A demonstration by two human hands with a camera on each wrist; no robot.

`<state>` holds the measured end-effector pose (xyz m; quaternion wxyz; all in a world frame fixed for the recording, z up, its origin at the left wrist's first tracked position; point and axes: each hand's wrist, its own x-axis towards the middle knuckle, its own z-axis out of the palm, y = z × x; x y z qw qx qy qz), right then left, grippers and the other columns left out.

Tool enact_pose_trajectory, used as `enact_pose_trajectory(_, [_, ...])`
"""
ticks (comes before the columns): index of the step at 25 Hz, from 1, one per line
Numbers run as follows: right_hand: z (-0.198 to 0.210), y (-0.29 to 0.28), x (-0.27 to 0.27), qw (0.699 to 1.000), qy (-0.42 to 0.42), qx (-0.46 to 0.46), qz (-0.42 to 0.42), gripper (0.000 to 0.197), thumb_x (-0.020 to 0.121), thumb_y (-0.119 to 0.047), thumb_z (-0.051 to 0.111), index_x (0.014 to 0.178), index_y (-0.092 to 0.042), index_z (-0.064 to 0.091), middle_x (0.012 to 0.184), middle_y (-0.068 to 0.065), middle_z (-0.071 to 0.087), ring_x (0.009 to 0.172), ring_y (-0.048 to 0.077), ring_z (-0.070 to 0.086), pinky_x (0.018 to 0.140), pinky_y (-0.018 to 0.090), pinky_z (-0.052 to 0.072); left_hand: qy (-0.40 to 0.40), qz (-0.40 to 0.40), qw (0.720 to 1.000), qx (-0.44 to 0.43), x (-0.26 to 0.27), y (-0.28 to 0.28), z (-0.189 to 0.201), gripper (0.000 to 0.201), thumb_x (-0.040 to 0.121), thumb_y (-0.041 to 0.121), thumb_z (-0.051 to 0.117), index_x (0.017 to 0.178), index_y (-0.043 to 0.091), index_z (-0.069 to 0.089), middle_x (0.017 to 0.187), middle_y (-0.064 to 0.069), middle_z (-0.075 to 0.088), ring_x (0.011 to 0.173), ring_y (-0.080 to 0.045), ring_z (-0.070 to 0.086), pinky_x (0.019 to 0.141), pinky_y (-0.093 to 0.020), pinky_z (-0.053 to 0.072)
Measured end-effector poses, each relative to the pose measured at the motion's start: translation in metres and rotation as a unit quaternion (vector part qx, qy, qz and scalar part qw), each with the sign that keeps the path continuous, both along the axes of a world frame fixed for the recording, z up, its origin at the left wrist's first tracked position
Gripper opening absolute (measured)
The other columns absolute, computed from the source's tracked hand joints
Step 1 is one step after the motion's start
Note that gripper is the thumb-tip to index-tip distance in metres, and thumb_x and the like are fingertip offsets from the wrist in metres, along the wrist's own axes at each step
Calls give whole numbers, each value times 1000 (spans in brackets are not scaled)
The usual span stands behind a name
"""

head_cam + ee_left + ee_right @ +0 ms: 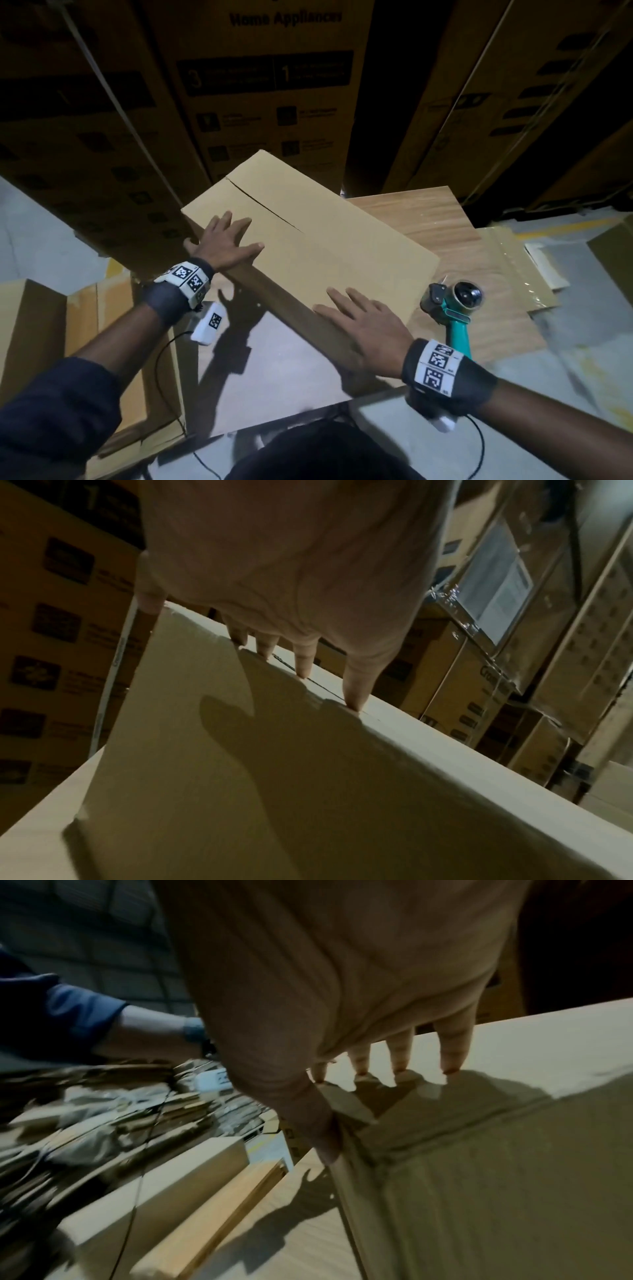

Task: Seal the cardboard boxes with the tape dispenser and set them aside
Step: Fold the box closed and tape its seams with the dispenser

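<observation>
A plain cardboard box (308,240) lies on a wooden table (455,240), turned at an angle to the person, with its near corner hanging out past the table edge. Its two top flaps are folded shut and meet in a dark seam (263,205) that runs along the far part of the top. No tape shows on that seam, so this box looks closed but not yet sealed. The teal tape dispenser (455,308) rests on the table just right of the box, with no hand on it. Taping the seam and moving the box aside both seem still to come. Another open box (113,359) sits low at the left; whether it is finished cannot be told.

The left hand (226,243) lies flat on the top of the box near its left corner, fingers straight and spread, fingertips (356,699) pressing beside the seam, the thumb down over the edge. The right hand (363,329) rests palm down on the near right part of the top, fingers straight, with its thumb (325,1139) hooked over the edge against the side wall. Neither hand closes around anything; both simply press on the cardboard, as if to hold the flaps down or steady the box.

Tall printed cartons (267,85) stand stacked behind the table.
</observation>
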<state>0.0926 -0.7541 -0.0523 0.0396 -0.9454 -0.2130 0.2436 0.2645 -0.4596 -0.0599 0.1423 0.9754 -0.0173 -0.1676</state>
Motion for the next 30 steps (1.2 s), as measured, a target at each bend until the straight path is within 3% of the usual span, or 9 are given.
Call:
enact_pose_trajectory(6, [5, -62, 38, 997, -25, -44, -53, 114, 84, 3, 64, 158, -50, -4, 170, -11, -14, 158, 21, -1, 125, 52, 20, -48, 22, 998, 18, -51, -8, -3, 80, 90, 80, 42, 159, 45, 23, 172, 3, 5, 155, -31, 10, 114, -75, 9])
enact_pose_trajectory(10, [-9, -110, 47, 995, -58, -15, -82, 101, 90, -12, 63, 157, -53, 0, 171, -12, -6, 158, 20, 5, 124, 51, 22, -55, -5, 996, 65, -100, -7, -17, 86, 88, 80, 47, 160, 47, 13, 172, 4, 0, 155, -29, 10, 110, -80, 16])
enact_pose_trajectory(13, [-19, -122, 34, 987, -73, 76, -124, 79, 96, -34, 67, 157, -50, 20, 170, -13, 9, 155, 13, 12, 123, 46, 19, -63, -16, 997, 42, -119, -12, -17, 86, 87, 74, 56, 159, 45, 19, 172, 4, 3, 155, -28, 11, 111, -79, 17])
enact_pose_trajectory(15, [-27, -132, 20, 950, -121, 208, -198, 66, 95, -34, 69, 152, -45, 37, 163, -13, 29, 147, 6, 27, 118, 33, 27, -80, -27, 996, -7, -125, -26, -10, 80, 88, 68, 61, 156, 42, 28, 171, 4, 12, 153, -26, 18, 112, -73, 17])
enact_pose_trajectory(18, [-55, -169, 1, 818, -217, 337, -413, 47, 95, -22, 71, 139, -27, 57, 138, -5, 59, 126, 9, 52, 103, 25, 41, -76, -80, 987, -114, -121, -59, 4, 70, 90, 66, 60, 151, 38, 41, 165, 3, 30, 148, -24, 33, 114, -65, 24])
enact_pose_trajectory(20, [-81, -199, -8, 718, -174, 351, -576, 39, 93, -22, 73, 131, -19, 62, 124, 1, 66, 119, 21, 61, 97, 29, 45, -63, -144, 976, -150, -113, -89, 10, 70, 88, 76, 48, 147, 39, 44, 161, 3, 38, 143, -22, 40, 115, -59, 33])
enact_pose_trajectory(22, [-107, -226, -17, 653, -83, 317, -683, 38, 91, -27, 76, 124, -17, 61, 121, 7, 67, 119, 30, 62, 93, 30, 45, -59, -228, 960, -152, -108, -131, 13, 68, 88, 75, 42, 147, 39, 44, 161, 4, 37, 143, -21, 40, 115, -55, 36])
enact_pose_trajectory(26, [-154, -249, -27, 627, 34, 229, -744, 59, 90, -34, 76, 138, -15, 49, 134, 18, 62, 122, 36, 59, 99, 35, 45, -70, -343, 930, -114, -106, -226, 17, 64, 97, 57, 58, 153, 36, 38, 168, 2, 25, 150, -22, 29, 120, -53, 25])
enact_pose_trajectory(30, [-191, -243, -27, 653, 37, 236, -719, 69, 93, -33, 71, 149, -24, 33, 142, 13, 58, 124, 40, 59, 100, 41, 47, -4, -339, 939, -53, -103, -281, -3, 87, 92, 66, 59, 161, 38, 15, 172, 1, -2, 158, -22, 2, 122, -62, 5])
